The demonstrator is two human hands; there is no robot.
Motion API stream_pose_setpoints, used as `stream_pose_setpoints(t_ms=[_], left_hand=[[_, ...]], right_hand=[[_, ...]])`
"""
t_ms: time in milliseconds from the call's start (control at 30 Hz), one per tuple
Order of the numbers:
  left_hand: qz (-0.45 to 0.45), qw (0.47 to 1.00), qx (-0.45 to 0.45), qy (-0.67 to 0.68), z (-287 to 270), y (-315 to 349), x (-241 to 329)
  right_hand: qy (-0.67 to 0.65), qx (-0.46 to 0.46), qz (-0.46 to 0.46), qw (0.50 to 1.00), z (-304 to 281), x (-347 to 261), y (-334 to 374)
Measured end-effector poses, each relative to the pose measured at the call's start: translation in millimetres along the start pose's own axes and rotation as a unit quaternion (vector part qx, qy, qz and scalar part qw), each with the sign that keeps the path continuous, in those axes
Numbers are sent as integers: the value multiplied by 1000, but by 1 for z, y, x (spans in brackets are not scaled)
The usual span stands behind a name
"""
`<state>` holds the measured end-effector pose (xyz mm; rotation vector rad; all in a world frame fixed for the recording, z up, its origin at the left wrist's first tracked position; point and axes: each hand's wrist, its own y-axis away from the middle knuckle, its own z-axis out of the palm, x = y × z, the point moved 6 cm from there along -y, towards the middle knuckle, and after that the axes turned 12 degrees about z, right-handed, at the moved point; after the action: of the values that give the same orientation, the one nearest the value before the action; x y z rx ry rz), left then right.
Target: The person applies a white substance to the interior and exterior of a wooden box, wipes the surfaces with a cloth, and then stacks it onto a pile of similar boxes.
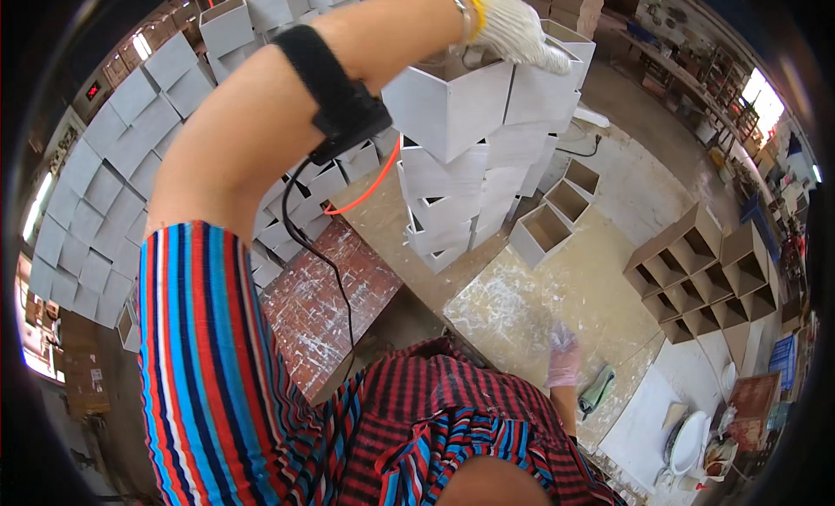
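My left hand (511, 34), in a white knitted glove with a yellow cuff, reaches over the stack at the top. Its fingers bend over the rim of an open-topped white box (448, 110) and appear to grip its wall. A second white box (544, 93) stands against it, beneath the fingertips. Lower in the picture, my right hand (564, 358) wears a thin pinkish glove. Its fingers look stretched out over the yellowish worktable (504, 306), apparently holding nothing, though slightly blurred. Beside it lies a greenish rolled item (597, 391), perhaps a cloth.
Many white boxes (104, 193) are piled high on the left. Unpainted brown boxes (704, 275) stand at the right, with several pale open ones (546, 232) by the stack. An orange hose (370, 191) and black cable (317, 249) hang near a scuffed red board (330, 306). A white basin (687, 442) sits lower right.
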<state>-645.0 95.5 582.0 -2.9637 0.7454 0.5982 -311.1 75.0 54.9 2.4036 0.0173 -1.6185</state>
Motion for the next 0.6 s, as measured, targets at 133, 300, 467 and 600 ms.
stream_pose_setpoints(t_ms=[133,300,467,600], left_hand=[[-130,992,6,2,29,-16,-18],[-157,986,53,-8,47,-10,-10],[-211,967,138,35,46,-8,-10],[-199,962,184,26,41,-2,-14]], right_hand=[[107,8,-32,994,7,-5,-7],[110,-58,-72,990,29,-22,-6],[27,-102,-12,994,43,-22,-6],[67,-108,-31,991,50,-27,-8]])
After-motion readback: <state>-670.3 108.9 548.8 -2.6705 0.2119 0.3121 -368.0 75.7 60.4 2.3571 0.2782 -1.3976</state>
